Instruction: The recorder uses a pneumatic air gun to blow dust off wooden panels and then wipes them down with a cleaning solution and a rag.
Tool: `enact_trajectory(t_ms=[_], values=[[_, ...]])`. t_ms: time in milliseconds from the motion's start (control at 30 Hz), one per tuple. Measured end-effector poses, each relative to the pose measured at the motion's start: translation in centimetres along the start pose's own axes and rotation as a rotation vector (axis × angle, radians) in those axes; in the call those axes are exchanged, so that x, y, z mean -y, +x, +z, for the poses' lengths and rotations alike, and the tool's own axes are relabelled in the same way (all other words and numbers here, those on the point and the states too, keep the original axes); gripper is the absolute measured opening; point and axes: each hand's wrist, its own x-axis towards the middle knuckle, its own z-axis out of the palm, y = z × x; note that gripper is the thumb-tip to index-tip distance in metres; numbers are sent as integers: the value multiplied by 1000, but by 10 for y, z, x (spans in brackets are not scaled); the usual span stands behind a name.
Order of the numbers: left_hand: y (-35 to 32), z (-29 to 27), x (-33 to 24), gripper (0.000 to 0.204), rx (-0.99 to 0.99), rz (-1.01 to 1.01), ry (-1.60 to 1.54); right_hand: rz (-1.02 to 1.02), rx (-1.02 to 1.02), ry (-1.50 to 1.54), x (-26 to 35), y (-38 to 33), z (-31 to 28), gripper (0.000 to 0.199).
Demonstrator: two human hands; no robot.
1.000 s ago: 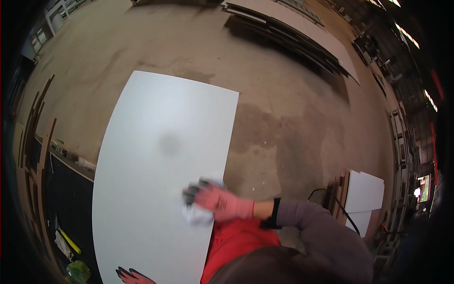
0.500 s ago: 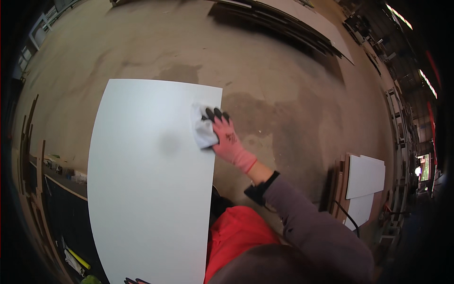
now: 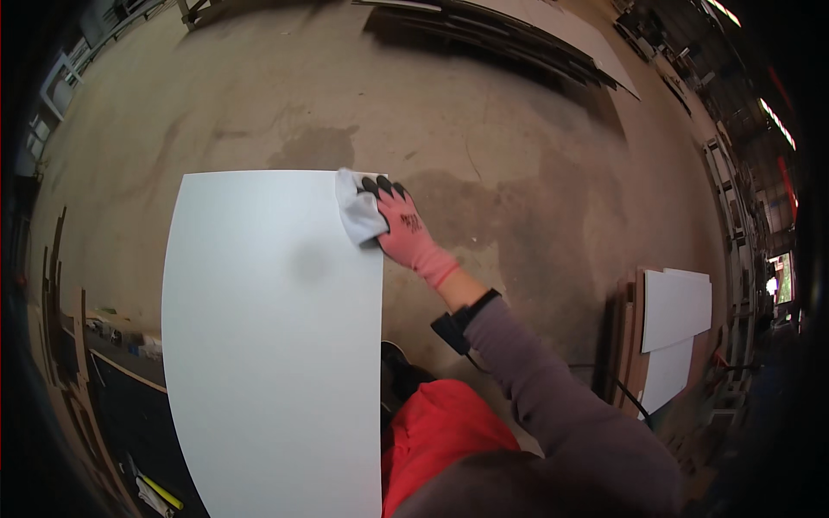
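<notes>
A large white panel (image 3: 268, 345) stretches away from me, its far edge straight and its right edge running beside my red-clad leg. My right hand (image 3: 397, 222), in a pink glove with dark fingertips, presses a pale grey-white cloth (image 3: 357, 211) onto the panel's far right corner. The gloved fingers are closed over the cloth, part of which spreads out to the left of them. My left hand does not show.
On the floor at the right stands a stack of boards (image 3: 678, 311) with white tops. A pile of dark sheets (image 3: 501, 43) lies beyond the panel. Wooden strips (image 3: 86, 406) and a yellow-handled tool (image 3: 162, 492) are at the left.
My right hand has slid the cloth along the right edge to the panel's far corner. Dark fingertips seen earlier at the bottom edge of the picture are gone from view.
</notes>
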Motion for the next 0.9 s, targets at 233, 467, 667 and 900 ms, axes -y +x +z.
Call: enact_trajectory(t_ms=[233, 467, 667, 900], values=[[4, -9, -13, 45, 66, -71, -57, 4, -34, 87, 9, -25, 3, 49], [4, -9, -15, 45, 62, -108, -42, -497, 560, 212, 138, -140, -8, 46], [3, -4, 2, 44, 60, -12, 97, -172, 598, -38, 111, 21, 1, 41], [9, -5, -8, 45, 24, -70, 69, -359, 368, -55, 126, 13, 48, 55]])
